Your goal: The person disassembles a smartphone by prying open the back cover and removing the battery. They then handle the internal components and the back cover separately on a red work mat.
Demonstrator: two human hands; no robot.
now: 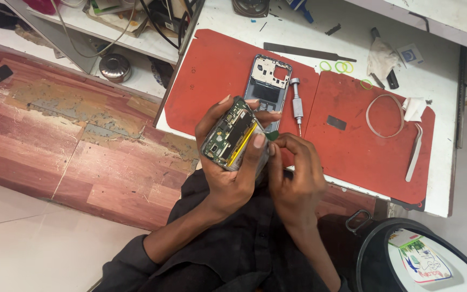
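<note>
Clamping my left hand [232, 162] around the opened phone [230, 135], I pinch a green pick [272, 136] against it with my right hand [293, 173], above the counter [439, 70].

Two hands, the left hand [228, 167] and the right hand [295, 173]; one opened phone [229, 135] with its boards bare; one phone frame [266, 86] lying flat; two red mats [212, 75] on the desk [439, 81]; one screwdriver [297, 103]; four small green rubber rings [343, 67]; one larger pale band [385, 115]; one pair of white tweezers [414, 151]; one long flat metal tool [308, 52]
</note>
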